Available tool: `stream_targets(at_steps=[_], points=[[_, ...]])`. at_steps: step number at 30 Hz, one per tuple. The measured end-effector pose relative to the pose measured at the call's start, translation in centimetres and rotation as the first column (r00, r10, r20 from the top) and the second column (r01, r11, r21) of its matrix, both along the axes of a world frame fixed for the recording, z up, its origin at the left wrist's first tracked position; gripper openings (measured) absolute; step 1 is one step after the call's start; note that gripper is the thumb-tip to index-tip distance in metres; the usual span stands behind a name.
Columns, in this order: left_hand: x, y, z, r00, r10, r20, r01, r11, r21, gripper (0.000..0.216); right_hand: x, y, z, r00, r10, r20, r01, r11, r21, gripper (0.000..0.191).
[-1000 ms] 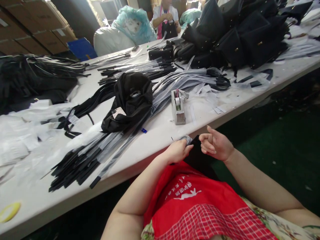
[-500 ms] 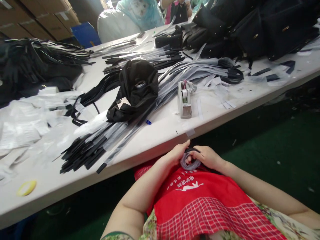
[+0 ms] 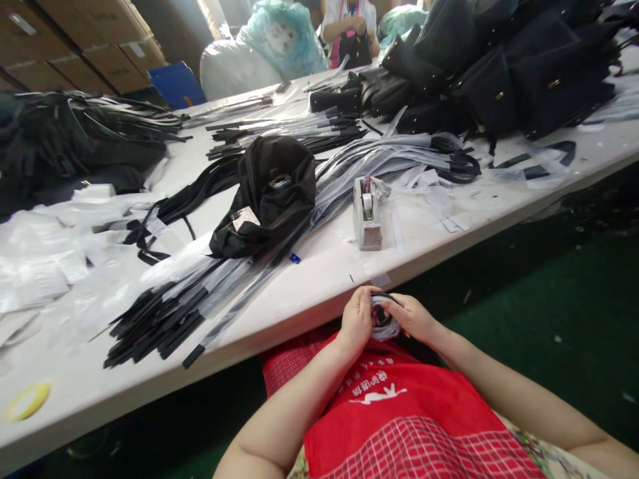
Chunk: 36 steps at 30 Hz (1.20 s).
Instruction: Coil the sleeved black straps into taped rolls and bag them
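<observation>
Clasping plastic-sleeved coil (image 3: 385,331) between both hands (image 3: 357,319), closed on opposite sides | on near side of tape dispenser (image 3: 369,234) | probably light, bendy, springy, perhaps slippery outside | best pinched around rim against unwinding

Coil (image 3: 385,332) partly behind hands (image 3: 357,317), cartons (image 3: 94,25) cropped

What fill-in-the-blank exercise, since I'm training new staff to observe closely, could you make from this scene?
1. The left hand and the right hand hold a coil in front of a mostly ____ apron.
2. The ring at the picture's lower left is ____.
3. In the picture, the tape dispenser stands to the ____ of the crumpled black fabric.
4. The cardboard boxes are stacked in the picture's upper ____ corner.

Missing words: red; yellow; right; left.
</observation>
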<state>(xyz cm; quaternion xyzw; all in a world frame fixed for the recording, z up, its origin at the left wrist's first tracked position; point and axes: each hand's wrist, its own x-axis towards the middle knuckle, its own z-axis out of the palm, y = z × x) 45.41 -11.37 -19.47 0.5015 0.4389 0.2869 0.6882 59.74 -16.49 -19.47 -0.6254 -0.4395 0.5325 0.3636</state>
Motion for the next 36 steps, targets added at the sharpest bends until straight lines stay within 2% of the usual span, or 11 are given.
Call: stream_targets(at_steps=[5,8,10,13,15,17,25,29,32,34,36], points=[[-1.2,1.1,0.4,0.973,-0.21,-0.091,0.218,0.972,0.086,0.033,-0.3,0.3,0.0,0.984,0.162,0.075,-0.158,0.986,-0.057,0.054],[-2.2,0.0,-0.4,0.97,-0.192,-0.146,0.21,0.971,0.115,0.035,0.8,1.0,0.5,0.947,0.287,0.142,-0.282,0.958,-0.055,0.055],[-2.9,-1.4,-1.1,0.963,-0.18,-0.2,0.194,0.98,0.053,0.041,2.7,2.4,1.1,0.928,0.194,0.318,-0.21,0.978,0.016,0.052],[-3.7,-2.9,-1.2,0.944,-0.233,-0.234,0.236,0.972,-0.013,0.047,6.4,6.1,1.5,0.683,-0.19,0.705,0.087,0.98,0.179,0.036],[-3.8,-3.3,-0.6,0.935,-0.272,-0.23,0.285,0.958,0.027,0.045,8.4,8.9,1.3,0.481,-0.251,0.84,0.202,0.964,0.172,0.039],[-3.6,-3.3,0.2,0.927,-0.292,-0.235,0.315,0.947,0.063,0.043,9.4,11.4,0.9,0.417,-0.205,0.886,0.244,0.964,0.108,0.047],[-3.8,-3.2,-0.3,0.955,-0.258,-0.146,0.251,0.966,-0.066,0.055,9.8,14.0,0.9,0.469,-0.173,0.866,0.231,0.971,0.069,0.018],[-4.6,-2.9,-1.4,0.974,-0.225,-0.016,0.215,0.946,-0.245,0.068,9.8,10.1,2.2,0.506,-0.294,0.811,0.241,0.951,0.194,0.03],[-4.9,-2.6,-1.8,0.981,-0.191,0.035,0.191,0.923,-0.335,0.065,8.7,5.0,4.0,0.63,-0.401,0.665,0.192,0.91,0.367,0.031],[-4.9,-2.4,-2.1,0.982,-0.185,0.042,0.188,0.914,-0.359,0.059,7.6,1.7,5.7,0.771,-0.274,0.575,0.07,0.934,0.351,0.031],[-4.6,-2.2,-2.3,0.981,-0.194,0.029,0.19,0.907,-0.376,0.054,6.4,-0.8,7.5,0.841,0.04,0.539,-0.171,0.966,0.196,0.033]])
